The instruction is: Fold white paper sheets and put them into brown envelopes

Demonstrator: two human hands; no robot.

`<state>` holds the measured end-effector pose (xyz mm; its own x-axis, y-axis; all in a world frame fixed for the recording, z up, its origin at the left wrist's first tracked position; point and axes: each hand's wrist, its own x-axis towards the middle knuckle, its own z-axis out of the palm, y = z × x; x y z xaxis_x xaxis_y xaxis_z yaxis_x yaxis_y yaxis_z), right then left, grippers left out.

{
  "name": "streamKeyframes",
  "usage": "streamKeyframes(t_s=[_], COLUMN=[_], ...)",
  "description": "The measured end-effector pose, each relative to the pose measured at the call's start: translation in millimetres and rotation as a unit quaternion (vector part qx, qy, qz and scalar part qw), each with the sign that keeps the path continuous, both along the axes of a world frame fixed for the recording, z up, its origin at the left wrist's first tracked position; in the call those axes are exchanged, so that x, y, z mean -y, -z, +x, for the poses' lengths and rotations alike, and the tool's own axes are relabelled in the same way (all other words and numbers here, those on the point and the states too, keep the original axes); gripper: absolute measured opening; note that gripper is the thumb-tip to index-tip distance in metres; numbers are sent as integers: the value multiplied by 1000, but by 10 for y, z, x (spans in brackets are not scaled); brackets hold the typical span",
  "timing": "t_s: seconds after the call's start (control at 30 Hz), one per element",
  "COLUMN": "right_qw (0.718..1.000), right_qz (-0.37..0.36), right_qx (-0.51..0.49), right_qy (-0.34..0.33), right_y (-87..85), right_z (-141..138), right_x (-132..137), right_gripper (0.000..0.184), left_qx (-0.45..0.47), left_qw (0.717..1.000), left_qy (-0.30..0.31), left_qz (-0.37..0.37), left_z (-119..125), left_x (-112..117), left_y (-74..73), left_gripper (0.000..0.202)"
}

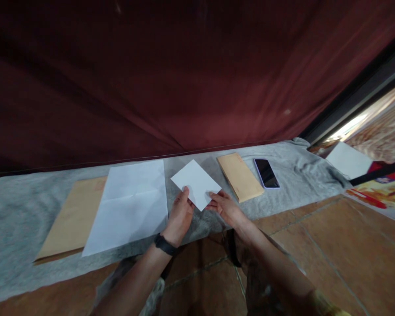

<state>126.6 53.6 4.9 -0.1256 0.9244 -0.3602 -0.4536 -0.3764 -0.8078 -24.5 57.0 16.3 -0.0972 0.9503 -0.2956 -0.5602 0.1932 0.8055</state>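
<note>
A small folded white paper (196,183) is held just above a grey cloth (16,210). My left hand (181,215) pinches its near left edge, thumb on top. My right hand (225,206) grips its near right corner with closed fingers. A black band sits on my left wrist. To the left lies a large white sheet (128,206) with fold creases, overlapping a big brown envelope (72,217). To the right lies a small brown envelope (239,176).
A phone (266,173) with a dark screen lies beside the small envelope. A dark red curtain (151,74) hangs behind the cloth. Tiled floor (332,245) is below. Another white sheet (349,160) and a colourful printed mat (382,193) lie at the far right.
</note>
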Motion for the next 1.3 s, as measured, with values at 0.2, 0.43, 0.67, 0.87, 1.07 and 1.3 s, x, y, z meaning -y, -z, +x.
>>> streamKeyframes(t_s=[0.2,0.43,0.67,0.87,1.07,1.3], right_qw=[989,942,873,796,742,698], right_qz=[61,115,188,204,207,191], right_qx=[127,315,449,569,637,690], right_qy=[37,-2,25,29,7,-26], right_y=[46,201,403,419,385,308], right_z=[208,473,536,515,488,429], right_x=[-92,-211,-253,-197,-146,-127], right_gripper=[39,31,31,44,43,39], left_qx=[-20,-182,-284,-509,-710,-753], left_qw=[999,983,953,843,675,602], left_qy=[-29,2,101,174,198,167], left_qz=[-26,-10,-39,-11,22,206], left_z=[-174,-327,-362,-377,-328,-248], left_x=[-8,39,39,28,188,257], left_y=[-22,-53,76,46,-58,24], left_gripper=[32,41,38,45,41,27])
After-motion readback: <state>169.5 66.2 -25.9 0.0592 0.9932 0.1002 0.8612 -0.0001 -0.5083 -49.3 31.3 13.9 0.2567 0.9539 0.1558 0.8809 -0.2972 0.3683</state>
